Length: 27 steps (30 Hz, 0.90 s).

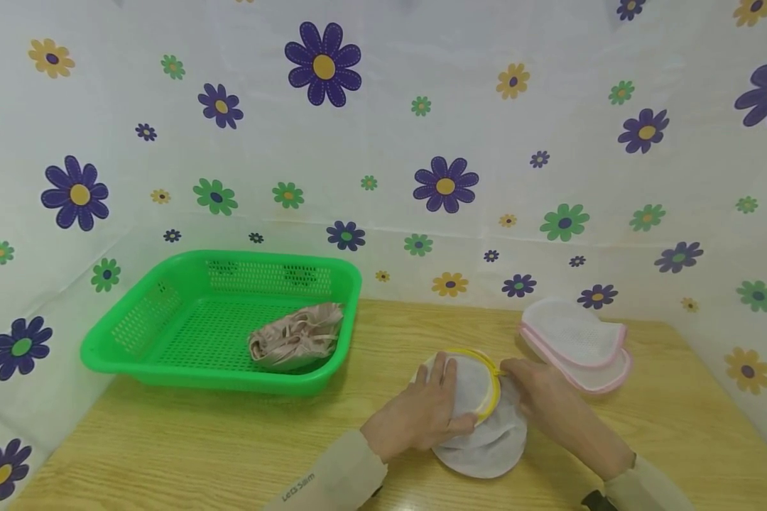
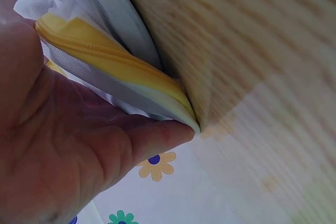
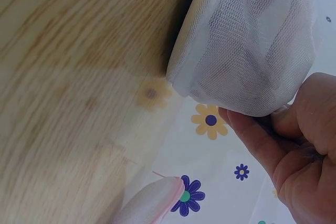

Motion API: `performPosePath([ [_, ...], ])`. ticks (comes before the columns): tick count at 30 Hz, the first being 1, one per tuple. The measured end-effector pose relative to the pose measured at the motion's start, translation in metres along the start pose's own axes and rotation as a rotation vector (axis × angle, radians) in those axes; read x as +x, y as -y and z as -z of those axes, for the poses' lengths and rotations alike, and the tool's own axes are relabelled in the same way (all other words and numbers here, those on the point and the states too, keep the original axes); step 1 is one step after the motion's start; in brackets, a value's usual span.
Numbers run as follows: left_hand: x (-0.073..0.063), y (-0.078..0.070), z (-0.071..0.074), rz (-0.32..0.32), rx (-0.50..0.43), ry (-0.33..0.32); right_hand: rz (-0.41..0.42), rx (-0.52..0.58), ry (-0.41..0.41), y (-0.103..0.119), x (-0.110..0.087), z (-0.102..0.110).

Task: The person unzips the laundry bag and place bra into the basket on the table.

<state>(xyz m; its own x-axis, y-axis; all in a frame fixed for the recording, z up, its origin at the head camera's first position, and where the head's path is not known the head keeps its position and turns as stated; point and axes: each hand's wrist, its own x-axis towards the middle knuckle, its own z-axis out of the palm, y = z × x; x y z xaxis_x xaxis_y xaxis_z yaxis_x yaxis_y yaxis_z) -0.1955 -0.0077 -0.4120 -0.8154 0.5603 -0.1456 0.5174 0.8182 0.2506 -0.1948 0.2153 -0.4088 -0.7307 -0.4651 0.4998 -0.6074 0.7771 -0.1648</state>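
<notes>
A white mesh laundry bag [image 1: 479,454] with a yellow zipper band [image 1: 495,383] stands on the wooden table, its round mesh body partly collapsed. My left hand [image 1: 422,408] holds its left side, fingers spread over the top and thumb at the yellow band. In the left wrist view, the band runs between the thumb and fingers [image 2: 157,140] of that hand. At the band's right side, my right hand [image 1: 540,394] pinches a small yellow zipper pull, mostly covered by the fingertips. The right wrist view has these fingers [image 3: 257,140] against the far edge of the mesh.
A green perforated basket [image 1: 230,380] stands at the left, with a bundled beige-pink cloth [image 1: 297,337] inside. Two white mesh bags with pink edging [image 1: 575,341] lie at the back right. A flower-print curtain [image 1: 383,142] closes off the back and sides of the table [image 1: 185,454].
</notes>
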Motion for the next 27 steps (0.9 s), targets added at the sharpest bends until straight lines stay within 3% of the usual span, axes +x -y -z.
performPosePath([
  [8, 0.0006, -0.0004, 0.0011, 0.027, -0.045, 0.012, -0.01, 0.008, 0.037, 0.0004, -0.0009, 0.0018],
  [27, 0.0026, -0.0026, 0.001, 0.041, -0.03, -0.005, -0.002, -0.027, 0.01, 0.0001, -0.0022, 0.0014],
])
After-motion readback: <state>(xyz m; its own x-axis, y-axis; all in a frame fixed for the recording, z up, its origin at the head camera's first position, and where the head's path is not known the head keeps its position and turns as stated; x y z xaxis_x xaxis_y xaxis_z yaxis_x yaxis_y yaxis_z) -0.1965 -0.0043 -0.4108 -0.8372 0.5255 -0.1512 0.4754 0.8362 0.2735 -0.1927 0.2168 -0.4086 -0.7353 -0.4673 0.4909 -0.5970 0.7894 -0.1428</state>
